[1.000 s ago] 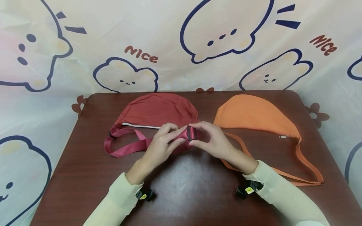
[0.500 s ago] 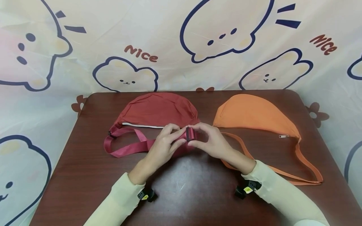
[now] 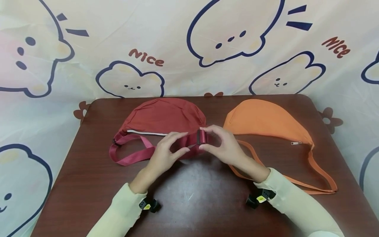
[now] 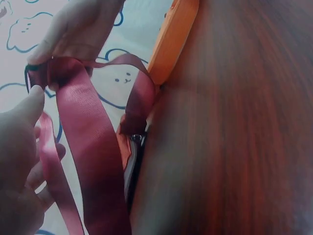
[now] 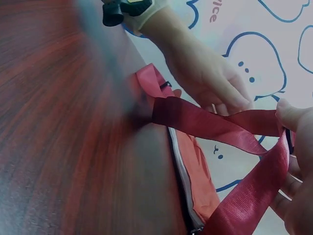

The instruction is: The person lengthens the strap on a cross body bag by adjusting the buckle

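Lying at the back of the table, a red waist bag [image 3: 167,113] has its crimson strap [image 3: 133,157] pulled out in front. My right hand [image 3: 226,146] pinches the black slider buckle [image 3: 198,137] on this strap between thumb and forefinger; the buckle also shows in the right wrist view [image 5: 289,140]. My left hand [image 3: 165,151] is beside the strap just left of the buckle, thumb and forefinger spread apart. In the left wrist view, the left hand [image 4: 22,161] has its thumb tip close to the buckle, and the strap [image 4: 90,127] hangs down past the fingers.
An orange waist bag [image 3: 263,117] lies at the back right, its strap [image 3: 322,168] looping forward under my right forearm. A brown wooden table [image 3: 189,204] carries both bags. Behind it hangs a curtain [image 3: 177,33] printed with cartoon bears.
My left thumb and forefinger have parted from the strap by the buckle, and the left hand has shifted slightly left. My right hand keeps its pinch on the buckle.
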Motion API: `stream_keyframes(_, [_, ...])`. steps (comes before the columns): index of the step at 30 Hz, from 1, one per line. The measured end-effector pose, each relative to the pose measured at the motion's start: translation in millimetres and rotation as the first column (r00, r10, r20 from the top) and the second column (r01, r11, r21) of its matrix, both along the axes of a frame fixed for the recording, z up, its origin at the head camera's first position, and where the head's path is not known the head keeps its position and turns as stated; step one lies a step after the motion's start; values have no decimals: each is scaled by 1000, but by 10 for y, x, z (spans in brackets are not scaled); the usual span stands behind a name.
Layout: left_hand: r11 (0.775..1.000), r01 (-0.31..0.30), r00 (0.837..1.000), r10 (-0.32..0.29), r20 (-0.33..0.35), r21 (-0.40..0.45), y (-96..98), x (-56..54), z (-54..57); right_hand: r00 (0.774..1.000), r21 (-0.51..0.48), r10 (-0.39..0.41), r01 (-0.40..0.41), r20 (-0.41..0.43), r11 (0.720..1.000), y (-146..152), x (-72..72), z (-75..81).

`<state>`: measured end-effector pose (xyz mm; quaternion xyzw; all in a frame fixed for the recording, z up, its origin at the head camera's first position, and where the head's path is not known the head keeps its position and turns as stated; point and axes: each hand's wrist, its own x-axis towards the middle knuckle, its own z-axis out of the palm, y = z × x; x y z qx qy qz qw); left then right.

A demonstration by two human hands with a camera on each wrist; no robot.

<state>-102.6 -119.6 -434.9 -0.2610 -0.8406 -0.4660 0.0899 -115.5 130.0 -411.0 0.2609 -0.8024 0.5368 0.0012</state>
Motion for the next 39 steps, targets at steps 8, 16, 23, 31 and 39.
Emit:
stream_keyframes(8, [999, 17, 1000, -17, -21, 34, -10, -31, 16, 1000, -18, 17, -17, -27, 1000, -34, -5, 20])
stream_keyframes(16, [997, 43, 999, -41, -22, 66, 62, -47, 46, 1000, 3, 16, -16, -21, 1000, -32, 3, 33])
stream_keyframes(23, [998, 53, 998, -53, -20, 23, 87, -62, 57, 999, 15, 40, -39, -27, 999, -22, -23, 7])
stream_keyframes(31, [992, 54, 990, -68, -122, -115, 123, -46, 108, 1000, 69, 21, -21, 4, 997, -20, -30, -12])
stream_keyframes(39, [976, -1, 972, -50, -231, -218, 164, -41, 108, 999, 105, 8, -11, 31, 994, -41, -44, -21])
